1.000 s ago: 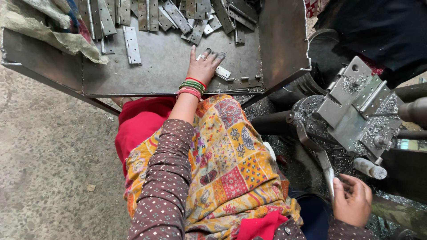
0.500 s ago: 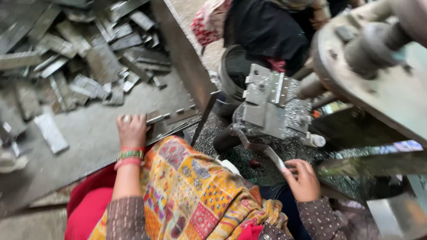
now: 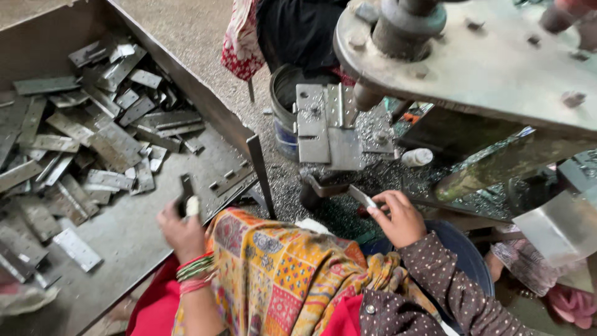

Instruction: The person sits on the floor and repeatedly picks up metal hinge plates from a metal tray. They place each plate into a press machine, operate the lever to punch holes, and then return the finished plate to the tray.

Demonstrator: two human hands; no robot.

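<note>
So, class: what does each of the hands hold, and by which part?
Left hand: a dark metal piece, gripped at its lower end. Right hand: a flat metal strip, by its near end.

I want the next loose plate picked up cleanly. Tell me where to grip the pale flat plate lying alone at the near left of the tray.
Take the pale plate across its two long edges near mid-length, coming from above. It lies flat and apart from the pile on the tray floor, so both long sides look free; the left hand is closest.

Soft even daylight, no hard shadows. Left hand (image 3: pixel 181 229) motion-blurred with dark flat metal piece (image 3: pixel 185 191). Pale glare on grey steel press plate (image 3: pixel 497 68), far right. Slight wide-angle stretch at edges.
</note>
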